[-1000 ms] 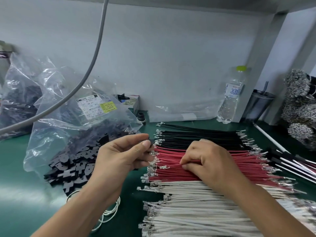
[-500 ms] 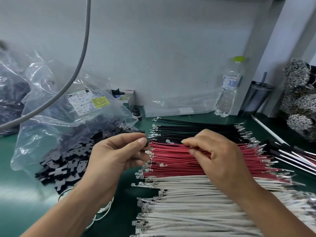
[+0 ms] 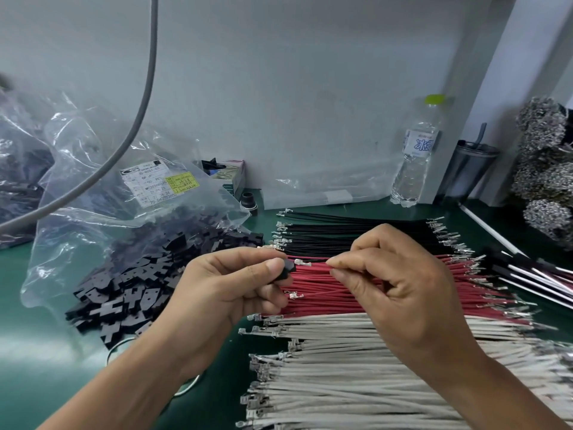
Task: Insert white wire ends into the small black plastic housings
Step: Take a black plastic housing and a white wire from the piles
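Step in hand: a crimped terminal [image 3: 302,262] is being brought to a small black housing [image 3: 287,270]; the tip is judged to be just short of the opening, not yet seated.
Left hand [image 3: 229,293]: the housing is pinched between thumb and forefinger, its open side turned toward the right hand; the other fingers are curled beneath it.
Right hand [image 3: 400,290]: a thin wire is pinched between thumb and fingertip close behind the terminal; the remaining fingers are curled. The colour of the held wire cannot be told against the red wires [image 3: 387,301] behind it.
Task stock: the white wires [image 3: 356,377] lie in rows on the green table [image 3: 28,361] in front of the red ones, metal ends pointing left; spare housings [image 3: 130,290] spill from a clear plastic bag [image 3: 102,212] at the left.
Doing it well: the pinch is best kept close to the terminal, so that the soft wire does not buckle. The terminal is best squared with the cavity before any push is given. The housing should be held steady rather than moved to meet it.
Check: seating is best confirmed by a light tug on the wire.
Risk: a loose red wire end [image 3: 294,294] lies just under the left fingers and could snag.
Also present: black wires [image 3: 356,235] behind the red; a water bottle [image 3: 415,153] by the wall.
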Action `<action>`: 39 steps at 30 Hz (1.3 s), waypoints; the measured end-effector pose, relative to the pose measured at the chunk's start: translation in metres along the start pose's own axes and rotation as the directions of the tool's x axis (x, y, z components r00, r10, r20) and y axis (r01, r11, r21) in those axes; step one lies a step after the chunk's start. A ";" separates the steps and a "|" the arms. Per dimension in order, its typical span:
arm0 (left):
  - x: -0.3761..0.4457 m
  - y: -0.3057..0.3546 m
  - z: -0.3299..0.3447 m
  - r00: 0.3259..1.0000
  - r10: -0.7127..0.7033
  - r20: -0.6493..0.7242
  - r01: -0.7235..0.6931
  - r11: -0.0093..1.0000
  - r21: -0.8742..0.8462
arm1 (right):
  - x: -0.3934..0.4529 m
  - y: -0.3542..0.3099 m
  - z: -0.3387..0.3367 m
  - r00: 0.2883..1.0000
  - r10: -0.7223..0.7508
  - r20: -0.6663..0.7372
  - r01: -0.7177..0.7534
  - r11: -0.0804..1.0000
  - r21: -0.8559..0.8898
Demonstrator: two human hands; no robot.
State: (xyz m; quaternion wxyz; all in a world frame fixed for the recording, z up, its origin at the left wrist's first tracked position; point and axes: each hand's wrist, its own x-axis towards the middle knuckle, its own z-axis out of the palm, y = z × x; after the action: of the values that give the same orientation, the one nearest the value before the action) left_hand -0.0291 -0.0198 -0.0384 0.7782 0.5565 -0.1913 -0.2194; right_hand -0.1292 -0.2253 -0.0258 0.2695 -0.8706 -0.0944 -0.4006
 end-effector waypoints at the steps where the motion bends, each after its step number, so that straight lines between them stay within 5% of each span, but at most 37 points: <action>1: 0.000 0.000 0.000 1.000 -0.005 0.006 0.005 1.000 -0.002 | 0.000 0.000 0.000 1.000 -0.003 -0.004 0.003 1.000 0.000; 11: 0.000 0.004 0.000 0.998 -0.063 0.028 0.063 0.998 -0.030 | 0.000 0.001 0.000 1.000 0.005 0.011 -0.006 0.999 0.047; 18: -0.002 0.007 0.001 0.992 -0.115 0.050 0.118 0.992 -0.043 | 0.002 0.000 -0.001 0.988 -0.156 0.020 0.157 0.969 -0.189; 23: -0.002 0.008 0.001 0.988 -0.145 0.058 0.149 0.986 -0.079 | 0.000 0.000 -0.004 0.999 -0.042 -0.021 0.042 0.999 -0.013; 31: -0.003 0.010 0.003 0.984 -0.172 0.046 0.176 0.980 -0.096 | 0.001 -0.002 -0.004 0.973 -0.230 0.004 0.223 0.936 -0.273; 39: -0.002 0.009 0.004 0.979 -0.196 0.058 0.202 0.971 -0.131 | -0.001 -0.003 -0.001 0.992 -0.109 -0.070 0.102 0.990 -0.100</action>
State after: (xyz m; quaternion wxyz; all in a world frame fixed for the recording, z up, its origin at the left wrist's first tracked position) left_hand -0.0312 -0.0191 -0.0287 0.7838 0.5136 -0.1365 -0.3213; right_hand -0.1313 -0.2233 -0.0253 0.2089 -0.8606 -0.1106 -0.4511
